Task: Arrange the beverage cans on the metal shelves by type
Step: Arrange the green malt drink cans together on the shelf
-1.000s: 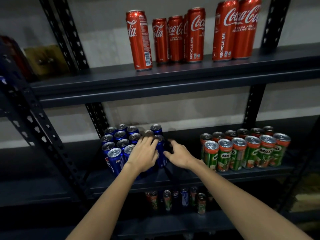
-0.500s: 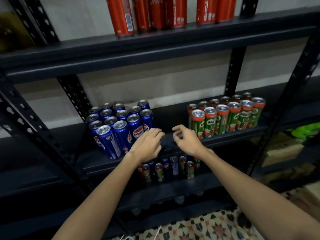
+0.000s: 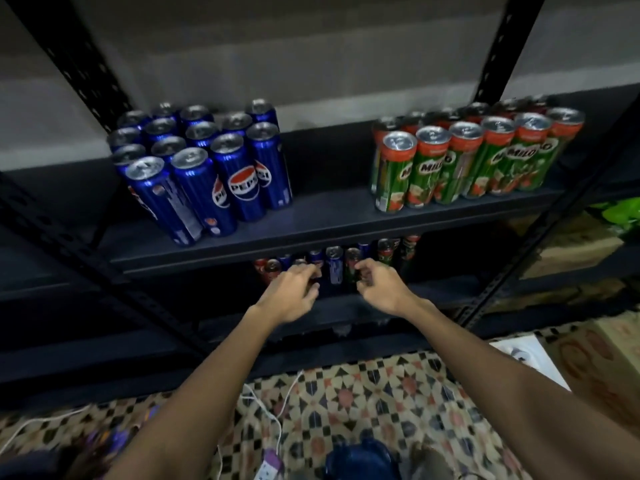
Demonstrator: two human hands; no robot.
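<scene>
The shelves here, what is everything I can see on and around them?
Pepsi cans: about fifteen, blue, upper shelf left, upright cluster.
Milo cans: about a dozen, green and red, upper shelf right.
Mixed cans: roughly ten, blue, green, red, lower shelf, unsorted.
Metal shelves: dark, slotted posts.
Floor: patterned tiles, white cables.
Cardboard boxes: brown, right of the rack.
Left hand: reaching at the mixed cans.
Right hand: reaching beside it; grip unclear.

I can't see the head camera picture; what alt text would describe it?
Two bare hands, left hand and right hand, reach toward mixed cans on a lower shelf. On the metal shelf above, blue Pepsi cans stand grouped left and green Milo cans right.
</scene>
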